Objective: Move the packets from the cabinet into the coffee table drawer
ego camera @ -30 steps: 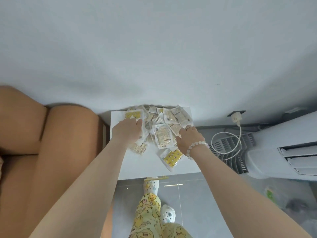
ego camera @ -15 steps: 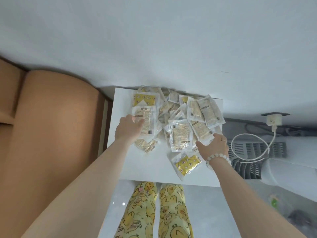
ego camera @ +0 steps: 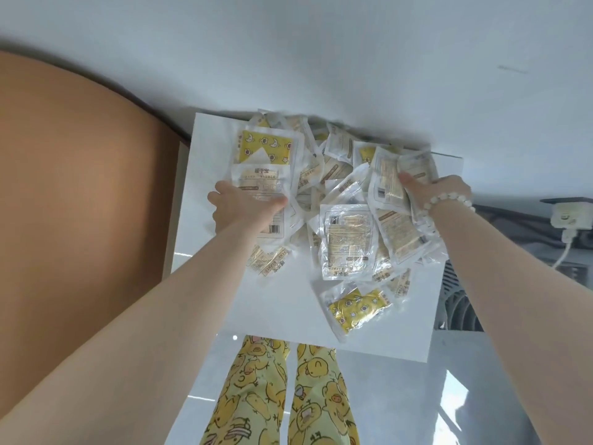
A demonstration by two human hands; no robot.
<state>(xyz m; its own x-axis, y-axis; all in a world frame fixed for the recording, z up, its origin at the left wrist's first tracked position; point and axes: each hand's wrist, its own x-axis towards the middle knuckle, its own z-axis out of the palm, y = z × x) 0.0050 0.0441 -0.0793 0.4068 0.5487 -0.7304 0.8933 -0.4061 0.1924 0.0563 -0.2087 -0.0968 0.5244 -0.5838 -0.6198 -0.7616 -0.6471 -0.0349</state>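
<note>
- White glossy top of the cabinet (ego camera: 205, 300): we log it as carrying all the stock, with its back edge against a pale wall (ego camera: 321, 43).
- Clear plastic packets (ego camera: 346, 239) with beige or yellow contents: a loose, overlapping heap on the far half of the cabinet top, pushed up to the wall.
- Yellow star-printed packet (ego camera: 357, 308): it lies at the near right fringe of the heap, close to the cabinet's front edge.
- Small beige packets (ego camera: 269, 261): they sit on the near side of the heap, just beside our left forearm.
- Left hand (ego camera: 244, 208): on the heap's left side, its thumb lies across a large white-labelled packet with a barcode (ego camera: 266, 187). The fingers curl at that packet's left edge, so it has a grip on it.
- Right hand (ego camera: 442, 194): on the heap's right side, its thumb presses on top and the fingers wrap behind. It holds a bunch of packets, but we cannot tell how many.
- White bead bracelet (ego camera: 449, 200): worn on the right wrist.
- Tan upholstered sofa arm (ego camera: 80, 187): it stands close beside the cabinet's left edge.
- White plug and cable (ego camera: 566, 239): at a wall socket to the right of the cabinet.
- Grey slatted grille (ego camera: 455, 293): below the plug, next to the cabinet's right edge.
- Yellow duck-print trousers (ego camera: 256, 396): seen below the front edge, above a glossy grey floor (ego camera: 417, 406).
</note>
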